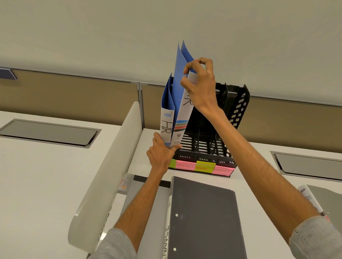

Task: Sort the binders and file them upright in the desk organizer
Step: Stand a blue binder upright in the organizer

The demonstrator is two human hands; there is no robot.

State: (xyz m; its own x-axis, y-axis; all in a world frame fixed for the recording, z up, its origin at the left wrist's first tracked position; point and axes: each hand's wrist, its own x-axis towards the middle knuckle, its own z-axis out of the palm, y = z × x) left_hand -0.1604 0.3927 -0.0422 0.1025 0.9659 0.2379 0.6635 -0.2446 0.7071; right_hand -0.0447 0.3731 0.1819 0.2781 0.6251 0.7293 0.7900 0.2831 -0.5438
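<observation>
Single head-worn wide-angle view, forward and down over the desk (46, 173); close above both outstretched arms

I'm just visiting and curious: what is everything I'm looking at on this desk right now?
blue binders: two, blue with white spines, standing in the leftmost slot of the organizer; one spine reads HR
desk organizer: one, black slotted plastic, at the back of the desk
sticky labels: a row, pink and yellow-green, along the organizer's front edge
black binder: one, lying flat in front of the organizer; spine reads FINANCE
desk divider: one, white, left of the binders
cable hatches: two, grey, set into the desktops at left and right
grey folder: one, at the right edge, partly hidden
left hand: steadies the binders' base
right hand: grips the taller binder's top
</observation>
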